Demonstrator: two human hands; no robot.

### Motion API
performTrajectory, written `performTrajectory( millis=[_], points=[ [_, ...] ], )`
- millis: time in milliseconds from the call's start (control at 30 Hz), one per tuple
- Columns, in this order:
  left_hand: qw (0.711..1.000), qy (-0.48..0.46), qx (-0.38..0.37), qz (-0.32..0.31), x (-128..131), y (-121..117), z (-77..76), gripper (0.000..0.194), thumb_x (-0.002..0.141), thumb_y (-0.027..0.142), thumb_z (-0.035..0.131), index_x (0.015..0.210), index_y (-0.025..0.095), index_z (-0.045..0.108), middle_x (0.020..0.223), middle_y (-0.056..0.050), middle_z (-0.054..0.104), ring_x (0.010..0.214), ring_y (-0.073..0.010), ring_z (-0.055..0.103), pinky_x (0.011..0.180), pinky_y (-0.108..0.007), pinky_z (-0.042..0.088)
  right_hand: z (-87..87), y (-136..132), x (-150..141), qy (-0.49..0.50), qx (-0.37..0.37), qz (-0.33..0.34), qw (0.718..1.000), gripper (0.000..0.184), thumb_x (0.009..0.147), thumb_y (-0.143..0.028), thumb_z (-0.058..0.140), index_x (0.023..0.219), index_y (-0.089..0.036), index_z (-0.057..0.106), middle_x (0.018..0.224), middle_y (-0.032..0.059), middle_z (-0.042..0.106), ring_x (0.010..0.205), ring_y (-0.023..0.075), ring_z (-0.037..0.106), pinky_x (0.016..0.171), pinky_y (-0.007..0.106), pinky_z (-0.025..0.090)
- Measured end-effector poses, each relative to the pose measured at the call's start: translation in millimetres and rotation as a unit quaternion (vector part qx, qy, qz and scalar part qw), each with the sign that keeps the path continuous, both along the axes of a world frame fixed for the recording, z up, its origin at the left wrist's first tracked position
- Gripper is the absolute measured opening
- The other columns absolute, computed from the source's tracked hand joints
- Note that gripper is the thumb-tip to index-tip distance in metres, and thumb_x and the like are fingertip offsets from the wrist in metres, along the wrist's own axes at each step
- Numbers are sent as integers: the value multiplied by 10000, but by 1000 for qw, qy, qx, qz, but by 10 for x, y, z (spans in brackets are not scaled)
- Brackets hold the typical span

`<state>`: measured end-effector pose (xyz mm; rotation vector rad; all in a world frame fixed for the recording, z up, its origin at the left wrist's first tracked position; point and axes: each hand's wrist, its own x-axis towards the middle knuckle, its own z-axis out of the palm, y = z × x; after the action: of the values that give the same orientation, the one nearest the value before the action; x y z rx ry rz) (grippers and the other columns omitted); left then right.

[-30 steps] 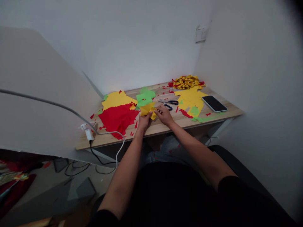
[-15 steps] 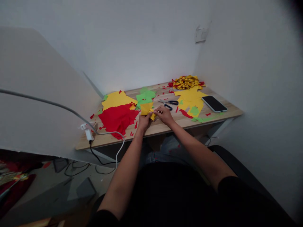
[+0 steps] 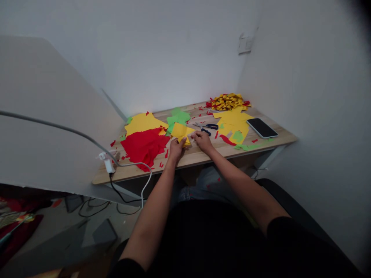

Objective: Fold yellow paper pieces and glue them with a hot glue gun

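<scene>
My left hand (image 3: 175, 150) grips a folded piece of yellow paper (image 3: 180, 130) by its lower edge, thumb on top, above the front of the wooden desk. Beside the paper's right corner is my right hand (image 3: 203, 141), with thumb and fingers drawn together in a pinch. Whether anything sits between those fingertips is too small to see. Just beyond my right hand lie dark-handled scissors (image 3: 211, 126). Green paper (image 3: 179, 116) rests behind the yellow piece, and crumpled red paper (image 3: 143, 146) is to the left of my left hand.
More yellow sheets lie at the left (image 3: 142, 122) and right (image 3: 232, 119). A heap of yellow and red folded paper (image 3: 228, 102) sits at the back right. A phone (image 3: 262, 127) lies near the right edge. A grey cable (image 3: 133, 163) crosses the left front by a white plug (image 3: 109, 165).
The yellow paper has opened out wider, with a corner now pointing right. My right fingertips have shifted slightly right, away from the left hand, which has barely moved.
</scene>
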<state>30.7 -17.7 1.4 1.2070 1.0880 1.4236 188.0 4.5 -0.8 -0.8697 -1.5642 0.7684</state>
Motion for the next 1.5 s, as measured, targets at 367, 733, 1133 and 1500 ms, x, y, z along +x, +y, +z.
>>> performTrajectory(
  millis=[367, 733, 1133, 1500],
  points=[
    [996, 44, 28, -69, -15, 3, 50, 467, 765, 522, 770, 1017, 149, 643, 845, -44, 705, 638, -131, 633, 506, -207, 467, -47, 49, -25, 12, -81, 60, 995, 458, 753, -628, 653, 705, -174, 621, 557, -33, 531, 486, 106, 444, 481, 243, 353],
    [996, 41, 37, -72, -42, 23, 9, 459, 725, 465, 808, 1009, 150, 633, 816, -18, 687, 534, -84, 555, 518, -206, 448, -111, 83, -5, -17, -25, -19, 999, 349, 825, -480, 642, 963, -161, 676, 841, 50, 686, 730, 170, 608, 650, 276, 499],
    [992, 119, 30, -31, -9, 35, 3, 244, 840, 392, 671, 907, 171, 590, 629, 46, 534, 467, -73, 453, 474, -193, 375, 27, -179, 44, -199, 81, -126, 969, 296, 780, -130, 621, 978, -264, 796, 1426, 75, 502, 1318, 309, 426, 1139, 486, 304],
    [907, 413, 69, 38, -111, -280, 57, 104, 834, 249, 657, 900, 211, 728, 853, -57, 666, 843, -217, 613, 793, -331, 479, -7, -397, 171, -371, 48, -33, 927, 88, 865, -316, 751, 910, -278, 817, 1186, 73, 687, 1177, 300, 474, 988, 452, 318]
  ],
)
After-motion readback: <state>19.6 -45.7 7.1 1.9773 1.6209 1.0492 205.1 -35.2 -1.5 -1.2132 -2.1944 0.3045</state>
